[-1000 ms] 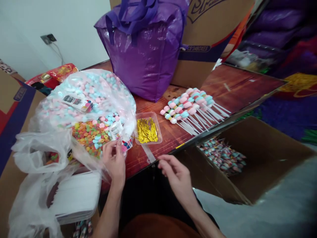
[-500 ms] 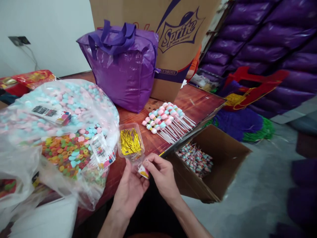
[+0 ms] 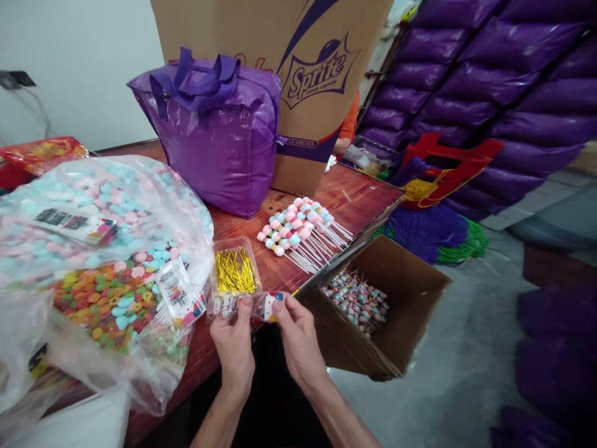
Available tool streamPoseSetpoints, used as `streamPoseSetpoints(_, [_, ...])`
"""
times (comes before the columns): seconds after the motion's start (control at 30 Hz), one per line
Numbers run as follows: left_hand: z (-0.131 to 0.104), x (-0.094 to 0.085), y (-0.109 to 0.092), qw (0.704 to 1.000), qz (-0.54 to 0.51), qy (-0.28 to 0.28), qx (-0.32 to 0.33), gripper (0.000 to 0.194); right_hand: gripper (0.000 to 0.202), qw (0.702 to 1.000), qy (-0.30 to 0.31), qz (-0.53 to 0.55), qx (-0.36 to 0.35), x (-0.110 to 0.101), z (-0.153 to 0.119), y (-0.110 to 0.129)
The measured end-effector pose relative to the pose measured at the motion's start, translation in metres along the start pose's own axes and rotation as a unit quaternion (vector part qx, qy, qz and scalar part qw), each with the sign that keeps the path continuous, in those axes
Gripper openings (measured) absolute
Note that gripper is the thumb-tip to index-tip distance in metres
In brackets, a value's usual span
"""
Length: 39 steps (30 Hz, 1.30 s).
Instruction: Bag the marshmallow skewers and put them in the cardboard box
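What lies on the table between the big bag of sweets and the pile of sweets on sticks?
In the head view, a clear tray of gold ties lies between the bag and the sweets on sticks, with tabletop showing beside it.

On the large brown carton [image 3: 261,37], the brand name "Sprite" [image 3: 319,76] is printed in purple inside a pointed frame, with "stick candy" [image 3: 308,93] set small beneath. Lower down, "PCS*24BOXES" is read on a rounded label strip [image 3: 301,143]; its left end is cut off by the purple bag [image 3: 219,155]. Red outlined lettering, mostly covered by the bag, cannot be made out. Dark print is borne by the held wrapper [image 3: 273,306] and the stacked wrappers [image 3: 74,224]; neither can be read.
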<state>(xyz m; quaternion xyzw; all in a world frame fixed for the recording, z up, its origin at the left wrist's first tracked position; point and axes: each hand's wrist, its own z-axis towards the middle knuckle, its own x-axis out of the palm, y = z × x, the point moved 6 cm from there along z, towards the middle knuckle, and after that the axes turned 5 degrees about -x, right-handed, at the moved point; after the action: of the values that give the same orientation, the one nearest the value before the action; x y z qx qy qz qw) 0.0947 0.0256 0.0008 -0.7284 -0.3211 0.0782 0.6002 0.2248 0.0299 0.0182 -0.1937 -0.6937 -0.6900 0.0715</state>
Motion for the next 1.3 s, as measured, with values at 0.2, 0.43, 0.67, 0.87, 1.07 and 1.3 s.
streamPoseSetpoints(0.2, [-0.003,0.007,-0.001,0.996,-0.05,0.049,-0.062,0.034,0.039,0.994,-0.056,-0.082,-0.051,-0.013,0.006,0.002])
streamPoseSetpoints(0.43, [-0.005,0.005,-0.006,0.992,-0.09,0.005,-0.088,0.038,0.05,0.981,-0.051,-0.172,-0.08,-0.01,0.009,0.006])
streamPoseSetpoints(0.67, [0.005,0.008,-0.015,0.979,-0.177,0.001,-0.1,0.031,0.047,0.959,-0.006,-0.245,-0.145,-0.01,0.018,0.01])
streamPoseSetpoints(0.87, [0.01,0.018,-0.019,0.98,-0.186,-0.025,-0.061,0.034,0.046,0.964,-0.042,-0.225,-0.136,-0.009,0.031,0.011])
streamPoseSetpoints(1.07, [0.015,0.024,-0.014,0.987,-0.155,-0.009,-0.048,0.033,0.028,0.893,-0.091,-0.352,-0.265,-0.028,0.075,0.039])
streamPoseSetpoints(1.3, [0.029,0.019,-0.016,0.965,-0.232,-0.011,-0.119,0.032,0.014,0.719,-0.124,-0.615,-0.299,-0.058,0.123,0.039])
